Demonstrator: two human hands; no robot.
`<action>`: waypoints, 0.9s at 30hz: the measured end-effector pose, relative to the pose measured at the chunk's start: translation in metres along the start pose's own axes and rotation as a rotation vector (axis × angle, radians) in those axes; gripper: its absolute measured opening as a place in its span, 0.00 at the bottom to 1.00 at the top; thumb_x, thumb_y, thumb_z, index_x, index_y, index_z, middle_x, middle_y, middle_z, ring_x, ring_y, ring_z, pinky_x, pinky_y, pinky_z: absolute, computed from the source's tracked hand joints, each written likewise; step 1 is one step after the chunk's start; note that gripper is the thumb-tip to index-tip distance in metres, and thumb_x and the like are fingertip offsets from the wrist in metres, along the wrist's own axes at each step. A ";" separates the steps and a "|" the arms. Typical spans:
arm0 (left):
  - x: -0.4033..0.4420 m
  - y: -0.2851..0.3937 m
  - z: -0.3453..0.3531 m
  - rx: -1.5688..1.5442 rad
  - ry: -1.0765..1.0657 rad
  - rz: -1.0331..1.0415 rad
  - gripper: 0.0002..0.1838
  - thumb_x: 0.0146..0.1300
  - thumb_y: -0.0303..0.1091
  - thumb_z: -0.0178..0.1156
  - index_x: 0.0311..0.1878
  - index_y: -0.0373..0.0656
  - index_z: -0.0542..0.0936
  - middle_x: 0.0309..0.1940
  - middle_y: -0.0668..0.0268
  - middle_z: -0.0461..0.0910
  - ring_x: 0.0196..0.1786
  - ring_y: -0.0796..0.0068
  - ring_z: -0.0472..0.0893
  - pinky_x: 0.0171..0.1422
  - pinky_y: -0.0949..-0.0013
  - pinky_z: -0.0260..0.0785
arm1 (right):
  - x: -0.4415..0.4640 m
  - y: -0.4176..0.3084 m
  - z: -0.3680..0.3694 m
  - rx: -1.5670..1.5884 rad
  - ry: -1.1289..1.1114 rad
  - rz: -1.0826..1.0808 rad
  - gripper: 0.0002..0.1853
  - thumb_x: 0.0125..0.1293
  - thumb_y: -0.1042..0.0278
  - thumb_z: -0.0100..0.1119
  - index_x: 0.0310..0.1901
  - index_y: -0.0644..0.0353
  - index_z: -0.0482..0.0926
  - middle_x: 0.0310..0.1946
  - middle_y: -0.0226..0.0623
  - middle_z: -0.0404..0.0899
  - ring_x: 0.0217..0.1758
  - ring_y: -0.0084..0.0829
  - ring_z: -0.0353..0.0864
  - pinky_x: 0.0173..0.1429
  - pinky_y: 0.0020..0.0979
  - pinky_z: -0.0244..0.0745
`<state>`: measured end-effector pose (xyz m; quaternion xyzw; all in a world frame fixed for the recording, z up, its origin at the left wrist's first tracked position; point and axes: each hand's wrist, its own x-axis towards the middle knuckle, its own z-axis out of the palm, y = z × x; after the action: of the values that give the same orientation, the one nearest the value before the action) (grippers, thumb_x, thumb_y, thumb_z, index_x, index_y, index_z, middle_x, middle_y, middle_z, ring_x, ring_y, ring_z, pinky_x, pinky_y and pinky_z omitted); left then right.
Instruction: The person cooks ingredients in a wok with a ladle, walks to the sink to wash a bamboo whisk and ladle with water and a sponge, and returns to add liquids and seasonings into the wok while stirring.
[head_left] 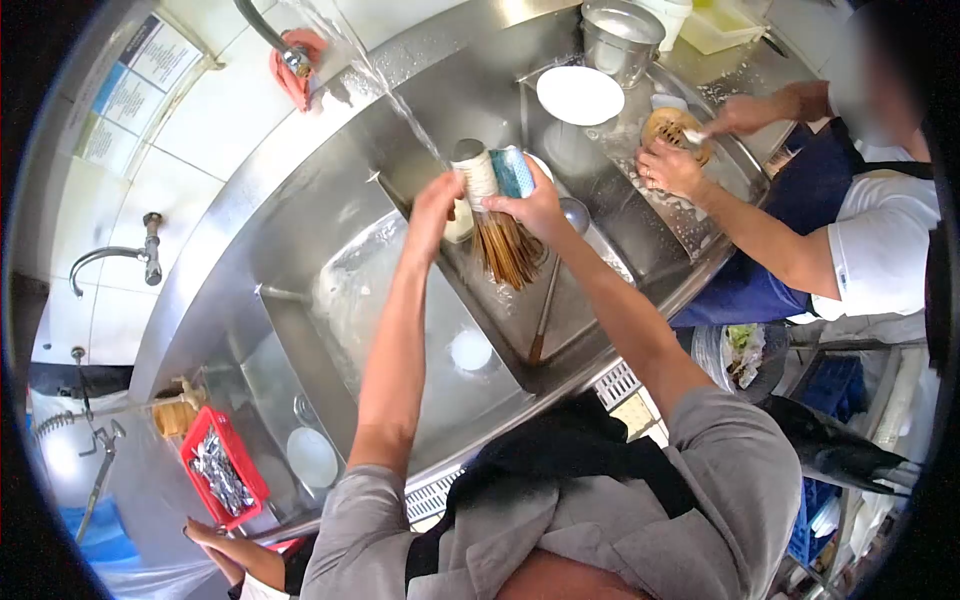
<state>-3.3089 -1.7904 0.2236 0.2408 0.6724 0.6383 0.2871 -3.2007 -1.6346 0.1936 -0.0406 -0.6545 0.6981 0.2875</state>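
Note:
Over the sink's middle basins I hold a bamboo brush (503, 248), its bristles hanging down and its upper part bound in pale cord. My left hand (433, 215) is closed against the left side of the cord binding; its fingertips are partly hidden. My right hand (532, 208) is closed on a blue-green sponge (512, 174), with its thumb across the lower binding of the brush. Water from the tap (297, 62) streams down towards the brush top. Below lie a long-handled ladle (548, 305) and a metal tray partly covered by my arm.
At right, a co-worker's hands (675, 168) work on a round yellowish strainer. A white plate (580, 95) and a metal pot (622, 45) sit nearby. A red basket of cutlery (228, 470) stands at lower left, beside a plate (312, 457). Basin dividers separate the compartments.

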 end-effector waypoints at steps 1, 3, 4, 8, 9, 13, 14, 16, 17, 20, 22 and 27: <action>-0.012 -0.006 0.016 -0.018 0.036 0.149 0.28 0.64 0.46 0.63 0.60 0.37 0.73 0.43 0.61 0.81 0.47 0.73 0.79 0.52 0.70 0.71 | 0.003 -0.008 -0.003 0.056 0.016 0.042 0.32 0.54 0.73 0.74 0.60 0.63 0.70 0.48 0.34 0.79 0.50 0.25 0.78 0.58 0.29 0.73; -0.020 -0.027 0.039 -0.296 -0.079 0.045 0.37 0.56 0.30 0.69 0.68 0.41 0.65 0.51 0.61 0.79 0.54 0.69 0.77 0.63 0.65 0.68 | 0.003 -0.011 -0.006 0.338 0.074 0.194 0.29 0.56 0.73 0.72 0.59 0.64 0.71 0.47 0.34 0.80 0.49 0.25 0.79 0.56 0.29 0.74; -0.021 -0.030 0.048 -0.407 -0.142 -0.055 0.35 0.55 0.28 0.69 0.66 0.40 0.66 0.50 0.61 0.79 0.51 0.68 0.79 0.60 0.64 0.70 | 0.004 -0.012 -0.008 0.480 0.104 0.269 0.28 0.58 0.73 0.71 0.59 0.64 0.71 0.47 0.34 0.80 0.48 0.24 0.80 0.55 0.28 0.75; -0.003 -0.069 0.078 -0.376 -0.153 -0.138 0.30 0.55 0.28 0.71 0.59 0.38 0.69 0.44 0.61 0.81 0.43 0.69 0.81 0.51 0.64 0.75 | 0.017 0.008 -0.034 0.356 0.318 0.241 0.21 0.58 0.70 0.72 0.52 0.62 0.77 0.42 0.34 0.82 0.41 0.23 0.81 0.43 0.27 0.78; -0.002 -0.070 0.081 -0.340 -0.100 -0.184 0.29 0.55 0.29 0.70 0.58 0.37 0.70 0.43 0.61 0.81 0.43 0.69 0.81 0.50 0.64 0.76 | 0.013 -0.003 -0.043 0.361 0.291 0.251 0.21 0.57 0.71 0.72 0.52 0.62 0.77 0.42 0.34 0.83 0.41 0.22 0.81 0.44 0.27 0.78; 0.010 -0.063 0.088 -0.484 -0.058 -0.207 0.24 0.57 0.32 0.71 0.52 0.38 0.71 0.40 0.59 0.81 0.36 0.69 0.82 0.40 0.65 0.78 | 0.009 -0.028 -0.062 0.353 0.207 0.207 0.32 0.57 0.74 0.70 0.64 0.63 0.69 0.47 0.36 0.80 0.47 0.24 0.81 0.49 0.27 0.77; 0.009 -0.066 0.089 -0.548 -0.190 -0.250 0.23 0.58 0.30 0.69 0.54 0.38 0.71 0.40 0.59 0.81 0.38 0.68 0.82 0.42 0.64 0.78 | 0.008 -0.019 -0.060 0.339 0.221 0.213 0.35 0.58 0.74 0.69 0.67 0.62 0.65 0.50 0.36 0.79 0.48 0.24 0.80 0.50 0.28 0.77; 0.006 -0.071 0.095 -0.565 -0.251 -0.311 0.23 0.56 0.26 0.67 0.54 0.38 0.70 0.39 0.59 0.81 0.38 0.67 0.82 0.42 0.63 0.78 | 0.008 0.010 -0.062 0.274 0.210 0.220 0.44 0.59 0.73 0.68 0.74 0.60 0.53 0.57 0.39 0.74 0.53 0.27 0.78 0.53 0.29 0.76; 0.001 -0.077 0.103 -0.518 -0.179 -0.326 0.25 0.53 0.24 0.67 0.53 0.38 0.69 0.39 0.59 0.80 0.36 0.67 0.82 0.40 0.64 0.78 | 0.004 0.026 -0.065 0.103 0.185 0.153 0.43 0.59 0.72 0.67 0.74 0.60 0.53 0.58 0.41 0.73 0.52 0.29 0.78 0.53 0.29 0.76; 0.009 -0.103 0.113 -0.333 -0.037 -0.236 0.28 0.48 0.22 0.66 0.53 0.37 0.68 0.38 0.59 0.79 0.35 0.68 0.81 0.39 0.66 0.76 | -0.003 0.057 -0.071 -0.636 0.209 -0.093 0.40 0.64 0.67 0.61 0.75 0.57 0.53 0.66 0.55 0.65 0.55 0.42 0.80 0.56 0.33 0.75; 0.009 -0.111 0.125 -0.155 0.089 -0.127 0.31 0.46 0.22 0.65 0.55 0.37 0.67 0.38 0.59 0.80 0.37 0.70 0.81 0.41 0.68 0.75 | -0.010 0.009 -0.055 -0.856 0.171 0.152 0.36 0.66 0.67 0.57 0.74 0.55 0.54 0.68 0.60 0.60 0.60 0.48 0.75 0.61 0.37 0.71; 0.017 -0.101 0.135 0.179 0.206 0.049 0.32 0.47 0.25 0.67 0.57 0.35 0.65 0.42 0.50 0.81 0.45 0.57 0.82 0.49 0.61 0.74 | -0.013 0.046 -0.056 -0.866 0.343 0.160 0.28 0.69 0.64 0.53 0.70 0.56 0.63 0.67 0.60 0.62 0.53 0.51 0.80 0.57 0.39 0.74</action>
<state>-3.2233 -1.6888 0.1190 0.2149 0.7463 0.6041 0.1784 -3.1820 -1.5894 0.1386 -0.3219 -0.8232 0.3643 0.2933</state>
